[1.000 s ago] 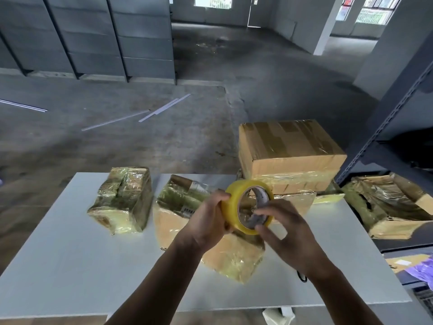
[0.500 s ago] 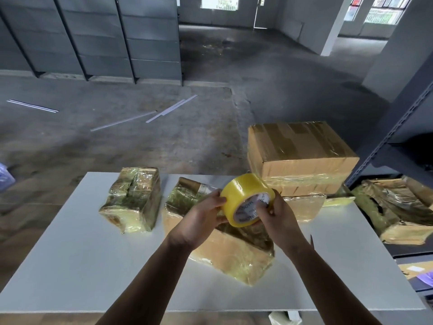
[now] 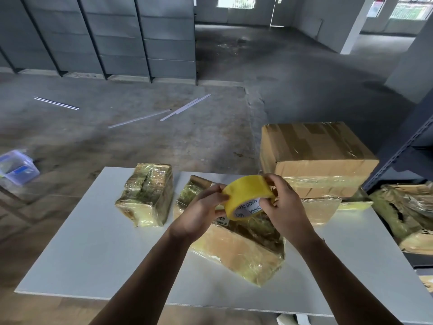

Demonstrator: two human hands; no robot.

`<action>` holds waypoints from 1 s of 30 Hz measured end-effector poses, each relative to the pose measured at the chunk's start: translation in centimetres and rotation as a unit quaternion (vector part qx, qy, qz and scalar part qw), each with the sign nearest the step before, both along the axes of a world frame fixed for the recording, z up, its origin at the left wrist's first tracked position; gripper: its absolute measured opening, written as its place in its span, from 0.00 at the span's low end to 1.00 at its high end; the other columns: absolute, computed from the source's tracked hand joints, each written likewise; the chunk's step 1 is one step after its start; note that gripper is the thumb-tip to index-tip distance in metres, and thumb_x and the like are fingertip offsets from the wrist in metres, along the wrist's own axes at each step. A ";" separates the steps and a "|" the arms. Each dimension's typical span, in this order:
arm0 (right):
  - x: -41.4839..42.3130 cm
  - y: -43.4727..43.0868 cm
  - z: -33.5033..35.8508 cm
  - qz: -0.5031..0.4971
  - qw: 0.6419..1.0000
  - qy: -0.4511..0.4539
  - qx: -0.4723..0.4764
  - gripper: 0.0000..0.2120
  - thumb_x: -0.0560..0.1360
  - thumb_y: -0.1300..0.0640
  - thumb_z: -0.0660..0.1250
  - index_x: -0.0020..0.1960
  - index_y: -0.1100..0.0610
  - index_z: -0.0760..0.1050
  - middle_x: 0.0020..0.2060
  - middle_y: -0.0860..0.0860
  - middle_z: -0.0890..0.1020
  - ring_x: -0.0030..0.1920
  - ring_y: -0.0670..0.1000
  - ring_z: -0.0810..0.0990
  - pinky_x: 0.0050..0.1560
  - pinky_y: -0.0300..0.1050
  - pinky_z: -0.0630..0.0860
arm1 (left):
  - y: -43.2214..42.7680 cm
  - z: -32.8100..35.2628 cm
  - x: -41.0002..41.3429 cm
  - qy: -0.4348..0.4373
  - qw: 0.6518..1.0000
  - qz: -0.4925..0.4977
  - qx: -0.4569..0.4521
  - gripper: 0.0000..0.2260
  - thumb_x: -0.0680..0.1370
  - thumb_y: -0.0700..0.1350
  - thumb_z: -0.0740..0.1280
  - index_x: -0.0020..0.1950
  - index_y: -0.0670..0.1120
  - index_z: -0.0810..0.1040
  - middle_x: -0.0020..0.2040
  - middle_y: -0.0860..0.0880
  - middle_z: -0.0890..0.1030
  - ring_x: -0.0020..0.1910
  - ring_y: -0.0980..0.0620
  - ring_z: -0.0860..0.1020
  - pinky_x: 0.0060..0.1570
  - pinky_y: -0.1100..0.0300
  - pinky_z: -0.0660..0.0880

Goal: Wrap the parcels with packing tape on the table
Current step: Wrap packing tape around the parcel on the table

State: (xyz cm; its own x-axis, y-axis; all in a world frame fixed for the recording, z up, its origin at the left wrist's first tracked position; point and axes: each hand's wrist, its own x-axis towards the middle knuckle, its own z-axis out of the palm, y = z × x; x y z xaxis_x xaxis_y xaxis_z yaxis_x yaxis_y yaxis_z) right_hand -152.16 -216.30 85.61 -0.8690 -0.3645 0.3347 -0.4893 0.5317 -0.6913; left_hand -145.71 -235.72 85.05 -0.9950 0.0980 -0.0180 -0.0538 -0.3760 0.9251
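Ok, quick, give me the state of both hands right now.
Left hand: holding the tape roll, fingers curled on its left side.
Right hand: holding the same roll, fingers curled over its right edge.

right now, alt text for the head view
The left hand and right hand hold a yellow roll of packing tape above a tape-wrapped parcel on a white table. A smaller wrapped parcel lies to its left, a large cardboard box at far right.

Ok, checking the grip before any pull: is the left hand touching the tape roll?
Touching. The head view shows the left hand gripping the tape roll, fingers on its yellow side.
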 end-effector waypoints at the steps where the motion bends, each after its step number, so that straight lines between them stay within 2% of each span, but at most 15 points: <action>1: -0.1 0.0 0.0 0.004 1.000 -0.003 -0.005 0.22 0.73 0.60 0.68 0.66 0.55 0.70 0.50 0.46 0.76 0.48 0.35 0.74 0.43 0.24 0.68 | 0.0 0.0 0.1 0.003 1.000 -0.002 0.002 0.06 0.70 0.44 0.65 0.42 0.52 0.81 0.43 0.51 0.78 0.46 0.53 0.78 0.48 0.55 0.73; 3: -0.2 0.1 0.2 0.009 1.000 -0.021 -0.018 0.21 0.73 0.60 0.68 0.65 0.54 0.70 0.49 0.45 0.77 0.50 0.32 0.73 0.41 0.23 0.68 | -0.1 0.0 0.2 0.006 1.000 -0.005 0.010 0.06 0.70 0.45 0.66 0.43 0.52 0.81 0.43 0.51 0.78 0.46 0.53 0.78 0.48 0.55 0.74; 8: -0.1 0.3 0.5 0.019 0.997 -0.054 -0.050 0.19 0.73 0.60 0.67 0.62 0.48 0.71 0.48 0.37 0.76 0.49 0.32 0.74 0.40 0.24 0.69 | 0.2 0.1 0.4 0.008 1.000 -0.009 0.021 0.08 0.70 0.42 0.64 0.42 0.52 0.81 0.42 0.52 0.78 0.45 0.54 0.77 0.46 0.57 0.74; 12: 0.1 0.4 0.4 0.021 0.991 -0.090 -0.095 0.15 0.73 0.56 0.65 0.57 0.43 0.71 0.42 0.41 0.79 0.44 0.37 0.77 0.36 0.26 0.71 | 0.4 0.1 0.4 0.015 1.000 0.001 0.021 0.09 0.71 0.41 0.63 0.43 0.51 0.82 0.44 0.51 0.77 0.46 0.52 0.77 0.47 0.55 0.73; 15: 0.1 0.5 0.1 0.012 0.986 -0.118 -0.120 0.13 0.76 0.59 0.65 0.53 0.41 0.72 0.40 0.41 0.80 0.42 0.36 0.77 0.35 0.26 0.71 | 0.6 0.1 0.4 0.023 0.999 -0.002 0.033 0.07 0.70 0.41 0.64 0.45 0.48 0.81 0.46 0.48 0.77 0.49 0.49 0.76 0.49 0.52 0.72; 17: 0.0 0.4 -0.1 0.004 0.977 -0.160 -0.138 0.10 0.77 0.58 0.65 0.51 0.42 0.73 0.42 0.43 0.80 0.42 0.37 0.79 0.32 0.30 0.74 | 0.8 0.0 0.4 0.023 0.999 -0.001 0.040 0.08 0.71 0.41 0.64 0.48 0.44 0.78 0.48 0.45 0.76 0.51 0.47 0.74 0.50 0.52 0.72; 19: -0.2 0.3 -0.4 -0.001 0.963 -0.218 -0.160 0.07 0.77 0.57 0.65 0.52 0.46 0.75 0.46 0.48 0.81 0.45 0.44 0.82 0.33 0.40 0.80 | 1.1 -0.2 0.4 0.023 0.999 0.002 0.041 0.09 0.72 0.40 0.62 0.51 0.42 0.76 0.50 0.44 0.76 0.53 0.45 0.74 0.51 0.52 0.71; 21: -0.2 0.3 -0.6 -0.002 0.948 -0.262 -0.178 0.09 0.77 0.58 0.64 0.57 0.53 0.75 0.49 0.51 0.81 0.46 0.50 0.83 0.36 0.47 0.82 | 1.4 -0.2 0.3 0.024 0.999 -0.001 0.041 0.10 0.73 0.40 0.61 0.52 0.43 0.77 0.51 0.43 0.76 0.54 0.45 0.74 0.53 0.50 0.70; 24: -0.1 0.2 -0.8 0.005 0.929 -0.319 -0.189 0.12 0.78 0.59 0.63 0.61 0.56 0.74 0.52 0.54 0.81 0.44 0.50 0.85 0.41 0.54 0.83 | 1.7 -0.2 0.3 0.020 0.998 -0.012 0.049 0.13 0.73 0.40 0.61 0.56 0.40 0.75 0.54 0.41 0.75 0.55 0.43 0.73 0.53 0.50 0.70; 27: 0.0 0.1 -0.9 0.015 0.902 -0.377 -0.208 0.12 0.79 0.60 0.61 0.61 0.56 0.74 0.52 0.55 0.82 0.45 0.54 0.85 0.44 0.56 0.82 | 1.9 -0.5 0.4 0.012 0.998 -0.021 0.049 0.19 0.74 0.38 0.60 0.63 0.33 0.69 0.56 0.38 0.72 0.55 0.42 0.70 0.53 0.48 0.67; 30: 0.3 0.0 -1.0 0.042 0.891 -0.390 -0.228 0.10 0.79 0.61 0.60 0.59 0.55 0.76 0.50 0.55 0.84 0.47 0.55 0.85 0.39 0.51 0.82 | 2.1 -0.4 0.6 0.003 0.997 -0.029 0.065 0.17 0.73 0.39 0.62 0.61 0.35 0.70 0.53 0.39 0.72 0.50 0.44 0.71 0.49 0.51 0.68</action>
